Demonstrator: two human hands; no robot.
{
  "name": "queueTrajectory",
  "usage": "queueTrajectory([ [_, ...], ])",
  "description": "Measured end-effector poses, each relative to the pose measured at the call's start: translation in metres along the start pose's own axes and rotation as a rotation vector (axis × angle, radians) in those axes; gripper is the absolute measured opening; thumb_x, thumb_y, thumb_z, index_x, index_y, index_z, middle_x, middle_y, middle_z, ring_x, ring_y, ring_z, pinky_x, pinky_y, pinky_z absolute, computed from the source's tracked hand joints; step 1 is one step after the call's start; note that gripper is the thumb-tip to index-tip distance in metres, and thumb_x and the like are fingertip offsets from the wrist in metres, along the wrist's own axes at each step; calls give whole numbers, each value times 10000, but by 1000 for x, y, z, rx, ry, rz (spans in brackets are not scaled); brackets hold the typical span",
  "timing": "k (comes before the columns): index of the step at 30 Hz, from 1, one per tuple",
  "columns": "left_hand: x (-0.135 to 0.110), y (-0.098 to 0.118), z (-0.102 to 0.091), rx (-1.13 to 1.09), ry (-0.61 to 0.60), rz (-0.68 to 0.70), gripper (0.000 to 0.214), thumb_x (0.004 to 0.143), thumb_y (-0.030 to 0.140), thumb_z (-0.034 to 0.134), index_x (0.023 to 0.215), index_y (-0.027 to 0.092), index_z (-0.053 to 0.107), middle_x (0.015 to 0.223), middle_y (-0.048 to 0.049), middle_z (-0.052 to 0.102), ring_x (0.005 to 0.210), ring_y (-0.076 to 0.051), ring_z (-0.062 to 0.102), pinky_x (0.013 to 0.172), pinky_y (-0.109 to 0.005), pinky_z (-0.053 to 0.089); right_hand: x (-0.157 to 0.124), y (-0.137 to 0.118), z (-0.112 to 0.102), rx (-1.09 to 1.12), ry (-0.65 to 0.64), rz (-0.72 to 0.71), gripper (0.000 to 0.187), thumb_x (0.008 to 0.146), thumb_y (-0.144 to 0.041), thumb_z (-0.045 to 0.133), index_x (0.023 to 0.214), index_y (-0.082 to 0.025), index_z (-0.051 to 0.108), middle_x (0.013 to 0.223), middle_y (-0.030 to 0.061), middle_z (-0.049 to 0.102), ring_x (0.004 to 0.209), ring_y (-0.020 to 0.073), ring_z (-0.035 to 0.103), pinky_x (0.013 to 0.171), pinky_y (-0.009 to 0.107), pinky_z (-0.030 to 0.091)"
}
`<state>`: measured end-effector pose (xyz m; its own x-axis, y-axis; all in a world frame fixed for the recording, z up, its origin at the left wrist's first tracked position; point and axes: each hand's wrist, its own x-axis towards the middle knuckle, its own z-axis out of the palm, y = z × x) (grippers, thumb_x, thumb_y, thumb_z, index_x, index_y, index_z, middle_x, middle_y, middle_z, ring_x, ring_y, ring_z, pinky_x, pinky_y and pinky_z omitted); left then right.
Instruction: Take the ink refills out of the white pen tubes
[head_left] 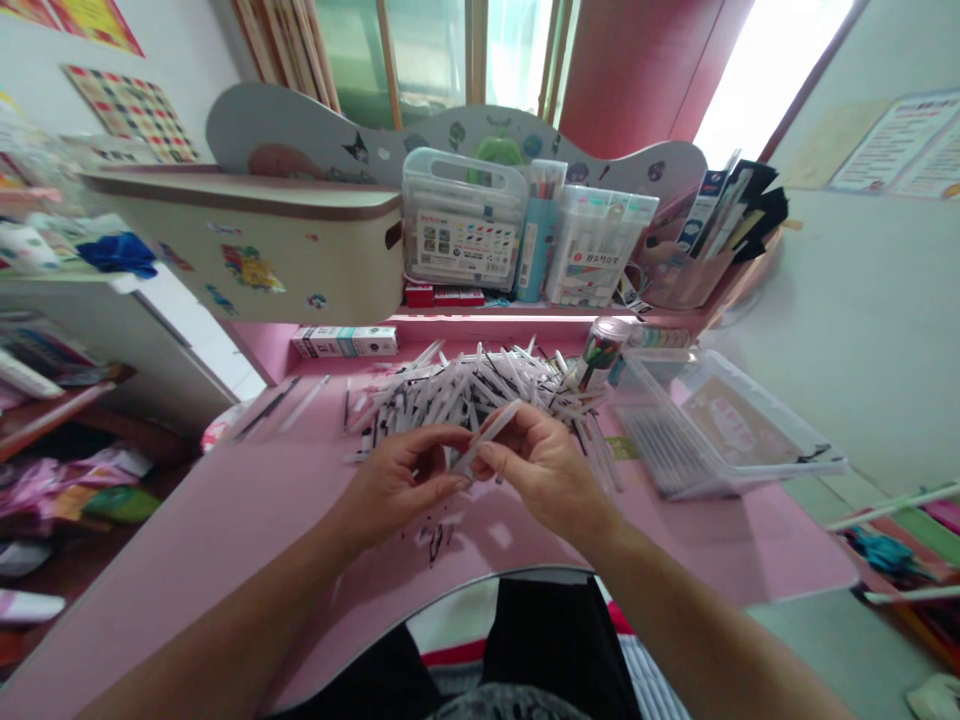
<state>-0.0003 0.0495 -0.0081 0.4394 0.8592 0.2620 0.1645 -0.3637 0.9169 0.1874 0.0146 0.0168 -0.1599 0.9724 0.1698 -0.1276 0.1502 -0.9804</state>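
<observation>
Fingers of both hands were narrowed to a pinch on one white pen [495, 425]. The left hand [397, 475] took its near-left end between thumb and fingers; the right hand [551, 475] gripped farther along, thumb on top. The pen slanted up toward the far right, clear of the bench [247, 540]; the two-point hold presumably kept it steady for handling at the left end. That end was lost among the left fingertips, so whether it bore a cap or a tip could not be told.

Near side, below the hands: small dark bits [436, 542] on the bench, too blurred to identify. Far side: a heap of pens [465, 385], lying crosswise, likely kept there for easy reach. The hands covered part of its near edge; the count could not be made out.

Left: a few loose pens [300, 405], apart from the heap, reason unclear. Right: a clear plastic box [667, 460] with slim sticks in rows behind its wall, probably aligned to save room; contents hazy through the plastic. Far right of the heap: a jar [602, 350], partly screened. Both forearms ran out of view at the near edge.
</observation>
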Motion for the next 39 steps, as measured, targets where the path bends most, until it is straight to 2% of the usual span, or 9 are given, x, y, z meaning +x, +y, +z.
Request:
queueTrajectory([
  [3,2,-5,-1,-72,20,-60,321,710,209,778,1029,215,743,756,-43,713,594,-157,613,532,-241,469,3,7,8,-20,5,-18,132,828,-245,652,937,-207,587,847,-1,668,760,129,653,694,268,552],
  [5,4,-4,-3,-169,76,-106,315,698,216,789,1009,208,734,802,-59,733,649,-178,657,564,-252,505,-1,6,1,-173,56,-65,229,832,-209,636,1053,-214,578,994,31,660,819,140,652,731,283,550],
  [9,9,2,-8,-356,257,-149,264,713,260,791,952,191,706,730,-23,706,523,-117,590,476,-204,451,-22,4,-35,-945,188,-158,103,876,-132,557,913,-180,640,975,76,604,926,206,585,880,381,481],
  [12,13,4,-12,-467,348,-149,234,748,296,766,929,176,677,740,-12,697,487,-91,560,472,-196,445,-40,10,-61,-1359,206,-32,157,888,-116,537,809,-155,667,925,113,590,937,253,561,869,405,460],
  [16,16,2,-14,-558,395,-161,227,770,320,743,907,161,660,781,-24,695,542,-107,609,526,-215,491,-55,22,-71,-1588,157,113,152,887,-186,572,817,-147,701,939,144,615,930,283,572,851,413,459],
  [25,19,-2,-17,-607,435,-146,186,781,317,738,835,155,664,785,-8,658,547,-81,558,489,-188,455,-57,24,-71,-1720,183,212,196,859,-120,527,767,-136,700,840,140,655,863,269,612,795,373,445],
  [32,21,-5,-19,-686,465,-192,214,744,299,776,841,156,650,762,-4,684,596,-98,638,533,-183,522,-90,-3,-98,-1615,192,236,161,822,-146,544,704,-167,650,839,110,637,835,267,596,784,399,447],
  [35,21,-2,-18,-763,437,-287,207,744,237,770,872,171,622,754,4,706,613,-118,690,528,-181,543,-102,-19,-102,-1428,219,125,143,827,-194,552,703,-196,623,816,73,621,784,233,593,730,363,459],
  [39,21,-1,-16,-834,385,-388,172,800,217,718,895,189,578,770,-10,732,644,-150,731,505,-184,557,-96,-31,-77,-1147,148,-93,141,852,-205,527,729,-214,593,811,45,600,776,190,586,699,302,471],
])
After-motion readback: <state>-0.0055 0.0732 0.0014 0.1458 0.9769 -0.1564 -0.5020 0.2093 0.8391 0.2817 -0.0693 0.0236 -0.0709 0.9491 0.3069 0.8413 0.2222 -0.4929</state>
